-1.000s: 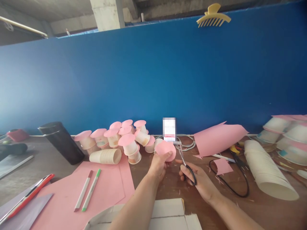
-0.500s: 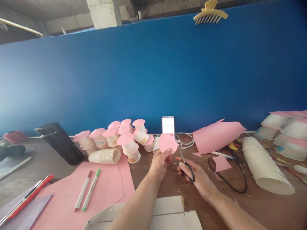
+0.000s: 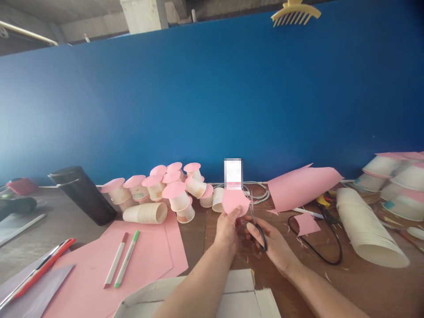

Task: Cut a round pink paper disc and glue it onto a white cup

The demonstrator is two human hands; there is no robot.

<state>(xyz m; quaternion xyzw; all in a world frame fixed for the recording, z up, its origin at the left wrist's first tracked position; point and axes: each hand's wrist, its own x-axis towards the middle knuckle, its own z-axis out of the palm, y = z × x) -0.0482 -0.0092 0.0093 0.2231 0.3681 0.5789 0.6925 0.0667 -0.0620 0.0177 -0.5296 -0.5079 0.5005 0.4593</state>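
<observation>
A rounded piece of pink paper (image 3: pixel 235 202) is pinched between the thumb and fingers of my left hand (image 3: pixel 228 227). Scissors with black handles (image 3: pixel 261 236) sit in my right hand (image 3: pixel 271 243), fingers closed round the loops. Their blades point up and touch or nearly touch the paper's right edge, where a small corner sticks out; I cannot tell whether they are cutting. Behind the paper, a blurred white rectangle (image 3: pixel 233 170) stands against the blue wall. Close by on the left, a white paper cup (image 3: pixel 217 201) is partly hidden by the paper.
Cups topped with pink discs (image 3: pixel 174 191) stand left of my hands, near a stack of paper cups (image 3: pixel 145 213) and a black bottle (image 3: pixel 84 196). Pink sheets (image 3: pixel 145 251) carry two markers. Rightward are rolled pink paper (image 3: pixel 304 187), a black cable (image 3: pixel 339 251) and a long cup stack (image 3: pixel 371 229).
My left hand and the pink paper have shifted slightly right, nearer the scissors. The paper has turned a little. My right hand stays in nearly the same place.
</observation>
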